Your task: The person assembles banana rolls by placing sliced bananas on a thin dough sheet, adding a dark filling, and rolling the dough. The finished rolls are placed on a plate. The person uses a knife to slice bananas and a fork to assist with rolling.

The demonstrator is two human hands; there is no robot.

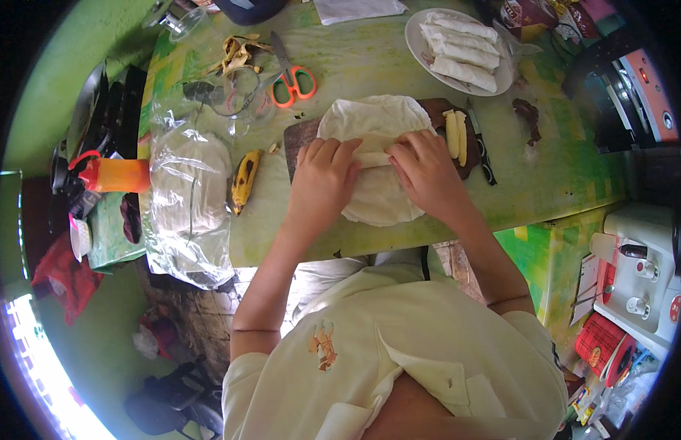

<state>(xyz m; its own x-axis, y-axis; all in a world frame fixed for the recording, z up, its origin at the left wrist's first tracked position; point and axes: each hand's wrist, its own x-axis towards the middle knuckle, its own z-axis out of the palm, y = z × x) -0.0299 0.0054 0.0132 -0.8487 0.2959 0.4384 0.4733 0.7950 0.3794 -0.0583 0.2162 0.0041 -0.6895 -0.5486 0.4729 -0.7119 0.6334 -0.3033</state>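
A round, pale spring roll wrapper (384, 202) lies over a dark wooden board (299, 139), with a folded ridge across its middle. My left hand (323, 174) grips the left end of this ridge, fingers curled. At the other end, my right hand (428, 167) pinches the wrapper the same way. What lies inside the fold is hidden. Peeled banana pieces (456, 138) rest on the board just right of my right hand, and a knife (484, 150) lies beside them. Left of the board is a spotted yellow banana (245, 180).
A clear plastic bag (190, 183) of wrappers sits at the left. Further back are orange-handled scissors (293, 84), a clear glass mug (239, 94) and banana peels (240, 54). At the back right, a white plate (417, 61) bears several finished rolls (464, 53). An orange bottle (117, 175) stands far left.
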